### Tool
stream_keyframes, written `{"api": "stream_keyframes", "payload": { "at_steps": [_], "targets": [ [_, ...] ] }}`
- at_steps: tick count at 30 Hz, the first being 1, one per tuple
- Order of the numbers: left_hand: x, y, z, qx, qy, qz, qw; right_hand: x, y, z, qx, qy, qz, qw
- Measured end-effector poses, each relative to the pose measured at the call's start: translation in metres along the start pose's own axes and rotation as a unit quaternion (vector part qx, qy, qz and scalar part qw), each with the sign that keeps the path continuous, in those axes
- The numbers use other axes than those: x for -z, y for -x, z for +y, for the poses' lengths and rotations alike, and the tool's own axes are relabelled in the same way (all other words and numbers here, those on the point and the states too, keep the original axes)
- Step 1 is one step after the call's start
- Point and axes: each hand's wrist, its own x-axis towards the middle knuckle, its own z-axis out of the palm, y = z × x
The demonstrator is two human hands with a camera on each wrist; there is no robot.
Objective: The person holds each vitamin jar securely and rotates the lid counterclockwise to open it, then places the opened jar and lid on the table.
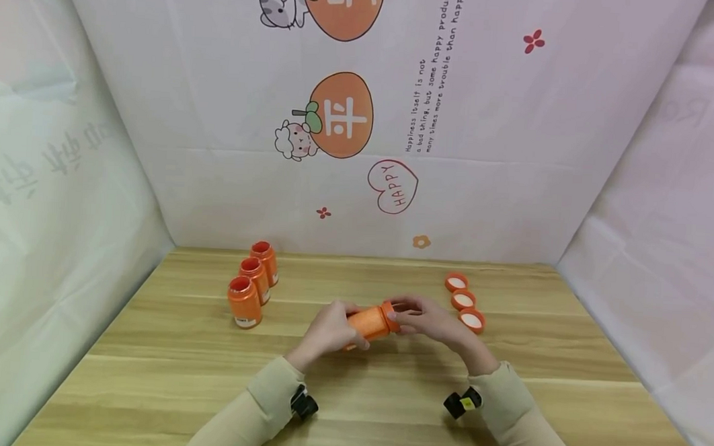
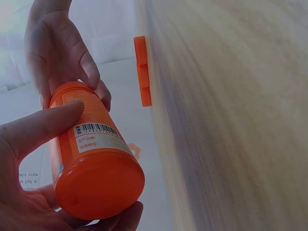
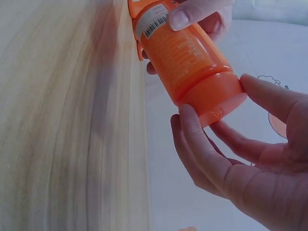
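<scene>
An orange bottle (image 1: 368, 322) with a white barcode label lies tilted in the air above the middle of the table. My left hand (image 1: 331, 331) grips its body, thumb across the label side, as the left wrist view shows with the bottle's base (image 2: 100, 185) toward the camera. On the other end sits an orange screw cap (image 3: 213, 98). My right hand (image 1: 427, 319) holds that cap by its rim, with fingertips and thumb spread around it in the right wrist view.
Three uncapped orange bottles (image 1: 246, 303) stand in a row at the left back of the wooden table (image 1: 383, 413). Three orange caps (image 1: 471, 320) lie with white insides up at the right. Printed white sheeting (image 1: 225, 196) walls the back and sides.
</scene>
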Motion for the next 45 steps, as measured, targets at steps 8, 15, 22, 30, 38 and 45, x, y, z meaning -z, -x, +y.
{"api": "stream_keyframes", "payload": {
  "at_steps": [8,15,22,30,38,45],
  "targets": [
    [-0.002,-0.001,-0.002,-0.004,-0.002,-0.010,0.9999,0.004,0.002,-0.002,0.026,0.033,-0.013,0.999],
    [-0.001,-0.001,0.001,-0.001,0.003,-0.014,0.9999,0.009,0.001,0.001,0.056,0.056,-0.017,0.997],
    [-0.001,-0.001,0.001,0.001,0.010,-0.018,0.9998,0.010,0.002,0.003,0.094,0.027,-0.028,0.995],
    [-0.002,-0.001,0.000,0.001,0.018,-0.022,0.9996,0.009,0.002,0.003,0.110,-0.008,-0.033,0.993],
    [-0.002,-0.001,0.001,-0.003,0.018,-0.017,0.9997,0.009,0.002,0.005,0.087,0.034,0.000,0.996],
    [-0.004,-0.001,0.002,-0.009,0.009,-0.010,0.9999,0.005,0.000,0.000,0.019,-0.003,0.036,0.999]
  ]
}}
